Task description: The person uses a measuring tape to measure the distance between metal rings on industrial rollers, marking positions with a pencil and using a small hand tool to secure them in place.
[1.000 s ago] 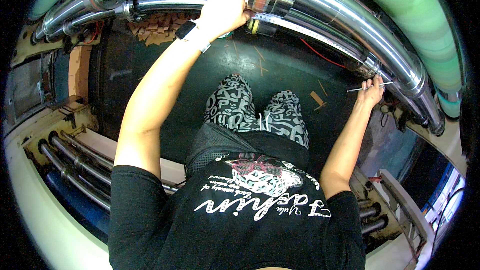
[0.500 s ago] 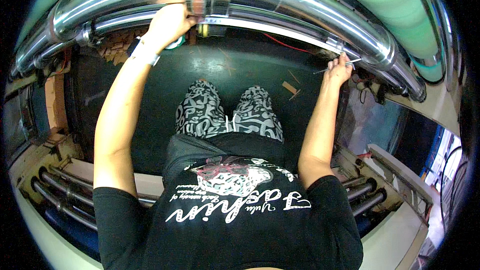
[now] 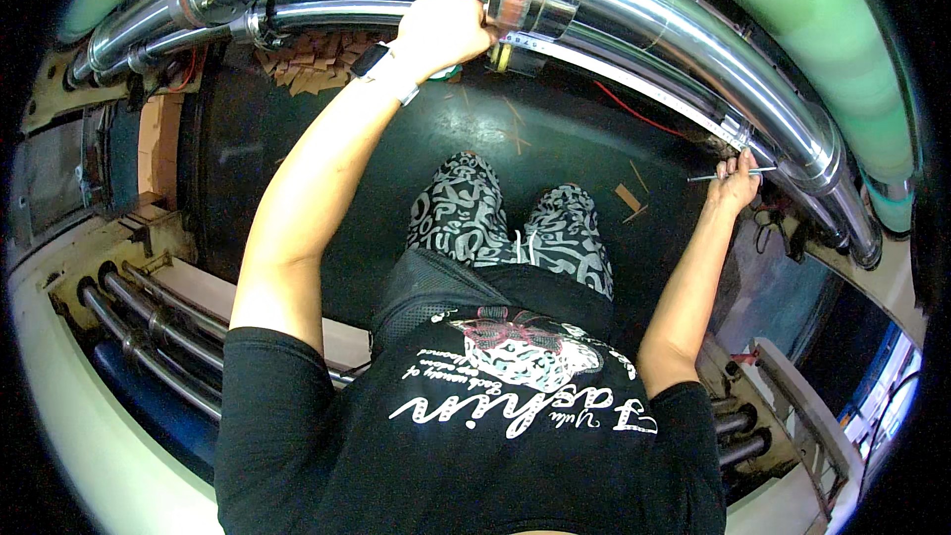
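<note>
white measuring tape (image 3: 619, 75): stretched along steel roller (image 3: 693, 35), between hands. left hand (image 3: 443, 35): fingers clenched on one end. right hand (image 3: 733, 183): fingers grasping slim rod (image 3: 701, 178), near the other. step, i judge: spanning; next calls for steady tension.

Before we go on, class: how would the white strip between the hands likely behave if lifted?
The white strip is probably light, since it looks narrow and thin. It may sag if lifted by one end, being so long between left hand and right hand. Looking flat, it seems unlikely to roll.
</note>
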Demonstrator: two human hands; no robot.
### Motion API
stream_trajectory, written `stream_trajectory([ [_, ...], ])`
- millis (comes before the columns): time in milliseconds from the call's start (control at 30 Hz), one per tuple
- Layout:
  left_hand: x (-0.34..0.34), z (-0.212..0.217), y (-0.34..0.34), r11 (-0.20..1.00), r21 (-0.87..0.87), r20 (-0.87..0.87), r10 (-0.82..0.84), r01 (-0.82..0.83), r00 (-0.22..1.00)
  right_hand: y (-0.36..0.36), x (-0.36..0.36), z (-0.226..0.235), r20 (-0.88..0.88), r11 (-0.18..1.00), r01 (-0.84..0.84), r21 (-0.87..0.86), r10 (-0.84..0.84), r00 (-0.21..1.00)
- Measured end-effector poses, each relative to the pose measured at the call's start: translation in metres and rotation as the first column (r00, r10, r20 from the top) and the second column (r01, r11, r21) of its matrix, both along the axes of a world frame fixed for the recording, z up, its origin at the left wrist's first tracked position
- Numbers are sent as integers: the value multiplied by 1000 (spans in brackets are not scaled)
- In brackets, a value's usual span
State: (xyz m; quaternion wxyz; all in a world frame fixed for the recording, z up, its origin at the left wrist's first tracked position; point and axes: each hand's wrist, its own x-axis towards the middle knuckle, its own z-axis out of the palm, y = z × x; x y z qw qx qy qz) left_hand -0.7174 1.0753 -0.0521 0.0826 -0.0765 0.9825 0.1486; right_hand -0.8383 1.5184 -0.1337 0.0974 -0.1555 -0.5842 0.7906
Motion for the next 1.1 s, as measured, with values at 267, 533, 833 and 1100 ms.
stream_trajectory([
  [267, 2, -6, -1, 999, -20, -111, -30, 28, 993, -3, 20, 0, 131, 997, 71, -15, -68, 989],
  [533, 2, -4, 4, 996, -82, -174, -50, 36, 983, 7, 48, -27, 253, 997, 77, 1, -75, 965],
  [833, -3, -1, 12, 987, -143, -200, -102, 73, 975, 25, 55, -19, 243, 994, -55, 98, 30, 970],
  [1100, -13, 1, 10, 988, -148, 39, 43, -37, 998, -10, 42, -29, 317, 999, -23, -48, 37, 948],
])
